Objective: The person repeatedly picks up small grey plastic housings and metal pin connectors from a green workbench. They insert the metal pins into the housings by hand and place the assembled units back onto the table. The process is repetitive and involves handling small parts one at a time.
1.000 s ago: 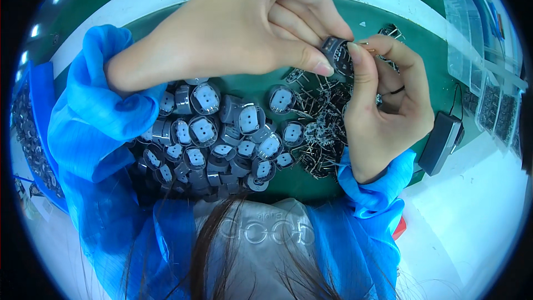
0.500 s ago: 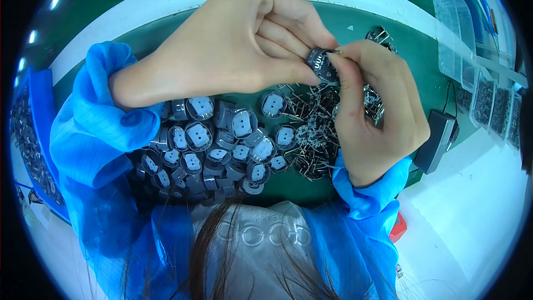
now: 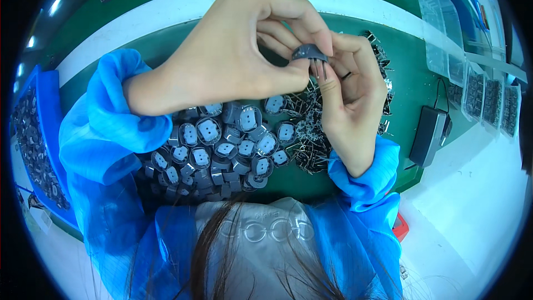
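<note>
Above the green mat, my left hand [image 3: 244, 50] pinches a small dark grey plastic housing [image 3: 309, 52] between thumb and fingers. Two thin metal prongs [image 3: 318, 69] point down from its underside. My right hand [image 3: 355, 94] is closed at the prongs, its thumb tip against them and its fingers curled behind; whether it also grips the housing is hidden. Below my left wrist lies a heap of similar grey housings [image 3: 208, 130], many with white two-holed faces turned up. Beside it, under my right hand, is a tangled pile of small metal-legged parts [image 3: 311, 153].
A blue bin [image 3: 50, 100] full of grey parts stands at the left. More metal-legged parts [image 3: 382, 58] lie beyond my right hand. At the right are a black box with a cable [image 3: 427, 136], clear trays of small parts [image 3: 491, 100] and a clear plastic container [image 3: 438, 28].
The housing has been tilted so its side and prongs show instead of its marked face. My right hand has shifted left and turned, its fingers now lower around the prongs.
</note>
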The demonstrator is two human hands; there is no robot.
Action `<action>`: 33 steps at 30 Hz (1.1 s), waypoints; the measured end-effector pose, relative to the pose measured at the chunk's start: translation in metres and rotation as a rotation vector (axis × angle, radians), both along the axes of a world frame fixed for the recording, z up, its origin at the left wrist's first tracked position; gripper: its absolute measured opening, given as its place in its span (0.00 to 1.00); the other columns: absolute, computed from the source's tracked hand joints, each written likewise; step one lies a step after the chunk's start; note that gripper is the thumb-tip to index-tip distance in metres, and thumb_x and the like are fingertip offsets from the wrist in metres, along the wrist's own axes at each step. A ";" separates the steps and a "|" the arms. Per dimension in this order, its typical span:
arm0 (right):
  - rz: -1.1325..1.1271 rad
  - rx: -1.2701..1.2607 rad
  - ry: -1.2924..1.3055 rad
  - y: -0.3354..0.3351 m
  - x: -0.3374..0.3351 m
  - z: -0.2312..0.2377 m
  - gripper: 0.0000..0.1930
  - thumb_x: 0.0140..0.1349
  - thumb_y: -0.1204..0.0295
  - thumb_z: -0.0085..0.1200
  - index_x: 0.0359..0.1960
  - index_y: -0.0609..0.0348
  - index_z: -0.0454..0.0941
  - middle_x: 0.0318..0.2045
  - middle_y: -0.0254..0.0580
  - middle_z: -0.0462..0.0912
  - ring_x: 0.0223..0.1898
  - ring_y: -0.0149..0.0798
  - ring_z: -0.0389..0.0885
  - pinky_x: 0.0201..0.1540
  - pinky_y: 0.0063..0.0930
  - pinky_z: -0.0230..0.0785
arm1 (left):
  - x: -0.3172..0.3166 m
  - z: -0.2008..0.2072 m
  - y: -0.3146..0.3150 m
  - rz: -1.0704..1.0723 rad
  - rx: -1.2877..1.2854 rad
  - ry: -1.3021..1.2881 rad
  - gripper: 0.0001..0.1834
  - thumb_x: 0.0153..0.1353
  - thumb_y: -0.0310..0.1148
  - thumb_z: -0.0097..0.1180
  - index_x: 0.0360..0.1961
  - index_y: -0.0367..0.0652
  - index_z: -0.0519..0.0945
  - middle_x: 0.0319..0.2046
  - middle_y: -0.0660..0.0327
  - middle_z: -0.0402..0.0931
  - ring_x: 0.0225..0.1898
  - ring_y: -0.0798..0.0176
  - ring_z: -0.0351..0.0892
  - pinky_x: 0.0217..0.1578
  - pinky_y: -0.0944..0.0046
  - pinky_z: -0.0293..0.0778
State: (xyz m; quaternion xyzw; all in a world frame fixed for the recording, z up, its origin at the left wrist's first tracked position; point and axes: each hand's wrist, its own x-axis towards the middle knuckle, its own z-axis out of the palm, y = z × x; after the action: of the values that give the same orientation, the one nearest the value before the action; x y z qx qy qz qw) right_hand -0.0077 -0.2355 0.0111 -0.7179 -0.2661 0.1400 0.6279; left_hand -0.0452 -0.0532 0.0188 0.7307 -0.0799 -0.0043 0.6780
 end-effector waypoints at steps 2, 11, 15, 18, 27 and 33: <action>0.037 -0.056 -0.037 -0.001 0.008 0.000 0.17 0.64 0.82 0.55 0.55 0.65 0.74 0.44 0.46 0.83 0.45 0.37 0.85 0.48 0.29 0.78 | 0.006 0.003 0.006 -0.007 0.053 0.024 0.11 0.52 0.21 0.60 0.39 0.35 0.82 0.35 0.60 0.83 0.38 0.71 0.83 0.43 0.72 0.77; -0.167 -0.228 -0.377 -0.014 0.026 0.013 0.14 0.61 0.78 0.60 0.50 0.61 0.80 0.38 0.41 0.85 0.38 0.32 0.84 0.41 0.26 0.76 | 0.075 -0.032 0.132 0.181 0.522 0.036 0.11 0.54 0.28 0.64 0.36 0.32 0.84 0.30 0.56 0.85 0.30 0.66 0.83 0.36 0.69 0.78; -0.083 -0.235 -0.456 -0.005 0.017 0.020 0.13 0.59 0.81 0.60 0.46 0.60 0.82 0.36 0.42 0.85 0.36 0.35 0.84 0.41 0.26 0.76 | 0.068 -0.029 0.147 0.216 0.771 0.093 0.18 0.54 0.35 0.65 0.42 0.35 0.83 0.35 0.52 0.84 0.38 0.57 0.83 0.42 0.64 0.77; -0.009 -0.231 -0.590 0.000 0.004 0.032 0.14 0.57 0.82 0.61 0.46 0.60 0.83 0.35 0.43 0.85 0.36 0.36 0.85 0.41 0.27 0.76 | 0.053 -0.017 0.142 0.352 1.145 -0.299 0.24 0.55 0.41 0.66 0.49 0.38 0.80 0.45 0.50 0.80 0.50 0.53 0.78 0.51 0.60 0.73; 0.819 -0.087 -1.273 0.049 -0.175 0.011 0.17 0.58 0.63 0.50 0.43 0.58 0.85 0.50 0.41 0.82 0.61 0.47 0.71 0.69 0.53 0.54 | -0.047 0.105 0.085 0.131 1.116 -0.376 0.22 0.60 0.40 0.63 0.52 0.39 0.78 0.49 0.49 0.77 0.55 0.54 0.74 0.55 0.58 0.70; 0.854 -0.197 -1.363 0.084 -0.194 -0.033 0.22 0.61 0.64 0.50 0.56 0.54 0.78 0.62 0.39 0.73 0.73 0.44 0.54 0.74 0.63 0.38 | -0.099 0.124 0.055 0.132 0.976 -0.620 0.19 0.60 0.39 0.62 0.49 0.41 0.79 0.47 0.52 0.78 0.52 0.57 0.74 0.53 0.60 0.71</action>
State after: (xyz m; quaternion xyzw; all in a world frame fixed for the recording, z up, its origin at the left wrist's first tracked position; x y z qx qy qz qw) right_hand -0.2017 -0.1520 -0.0219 -0.5339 -0.8278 -0.0777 0.1540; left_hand -0.1439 0.0019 0.1427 0.9291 -0.2179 0.2159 0.2065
